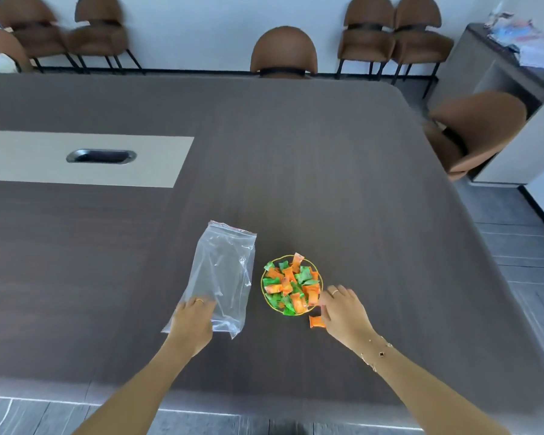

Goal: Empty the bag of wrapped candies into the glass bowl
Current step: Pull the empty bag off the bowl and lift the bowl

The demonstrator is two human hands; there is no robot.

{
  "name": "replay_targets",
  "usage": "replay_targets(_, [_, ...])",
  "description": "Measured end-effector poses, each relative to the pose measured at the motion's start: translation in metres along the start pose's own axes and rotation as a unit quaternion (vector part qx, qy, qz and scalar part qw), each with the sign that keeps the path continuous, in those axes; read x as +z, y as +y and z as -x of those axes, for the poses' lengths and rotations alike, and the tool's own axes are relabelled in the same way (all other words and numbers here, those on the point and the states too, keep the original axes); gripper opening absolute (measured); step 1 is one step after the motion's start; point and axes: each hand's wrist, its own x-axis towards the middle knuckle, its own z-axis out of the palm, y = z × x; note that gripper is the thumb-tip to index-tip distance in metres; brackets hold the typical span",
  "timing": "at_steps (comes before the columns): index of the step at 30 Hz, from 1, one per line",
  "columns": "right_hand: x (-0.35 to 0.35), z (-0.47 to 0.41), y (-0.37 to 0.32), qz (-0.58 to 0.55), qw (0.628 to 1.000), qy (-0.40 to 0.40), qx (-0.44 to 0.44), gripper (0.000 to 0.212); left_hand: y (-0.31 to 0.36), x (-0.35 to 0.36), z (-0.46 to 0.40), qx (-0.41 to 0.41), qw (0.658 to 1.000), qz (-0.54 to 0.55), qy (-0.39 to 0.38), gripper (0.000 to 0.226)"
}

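Observation:
A clear zip bag (pixel 222 274) lies flat on the dark table (pixel 327 167), with nothing visible inside it. My left hand (pixel 193 318) rests palm-down on its near corner. To its right stands the small glass bowl (pixel 262 285) with a gold rim, heaped with orange and green wrapped candies (pixel 291 284). One orange candy (pixel 316 321) lies on the table just outside the bowl's near right side. My right hand (pixel 343 312) is beside the bowl, fingers spread, touching or almost touching that loose candy.
A pale inlay with a dark cable slot (pixel 101 156) runs across the table's left. Brown chairs (pixel 283 53) stand along the far edge and at the right side. A grey cabinet (pixel 496 67) with papers is at the back right.

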Motion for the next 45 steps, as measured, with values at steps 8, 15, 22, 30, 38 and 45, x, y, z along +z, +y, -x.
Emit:
replay_targets(8, [0.040, 0.015, 0.018, -0.039, 0.992, -0.118, 0.021, 0.039, 0.055, 0.000, -0.001, -0.005, 0.992, 0.111, 0.065, 0.027])
replay_targets(15, [0.045, 0.016, 0.019, -0.062, 0.994, -0.083, 0.033, 0.019, 0.065, 0.011, -0.006, -0.012, 0.986, 0.169, 0.005, 0.035])
replay_targets(22, [0.004, -0.007, 0.057, -0.143, 0.989, -0.047, 0.006, 0.026, 0.084, 0.003, -0.022, -0.059, 0.966, 0.249, -0.027, 0.033])
replay_targets(30, [0.005, -0.067, 0.016, -0.145, 0.988, -0.043, -0.013, 0.036, 0.097, 0.001, -0.043, -0.076, 0.958, 0.272, -0.038, 0.033])
replay_targets(38, [0.012, -0.059, 0.036, -0.274, 0.953, -0.069, 0.109, 0.026, 0.094, 0.001, -0.062, -0.084, 0.950, 0.296, -0.058, 0.052])
replay_targets(45, [0.024, -0.059, 0.040, -0.329, 0.917, -0.111, 0.196, 0.032, 0.105, 0.003, -0.079, -0.076, 0.942, 0.318, -0.075, 0.056])
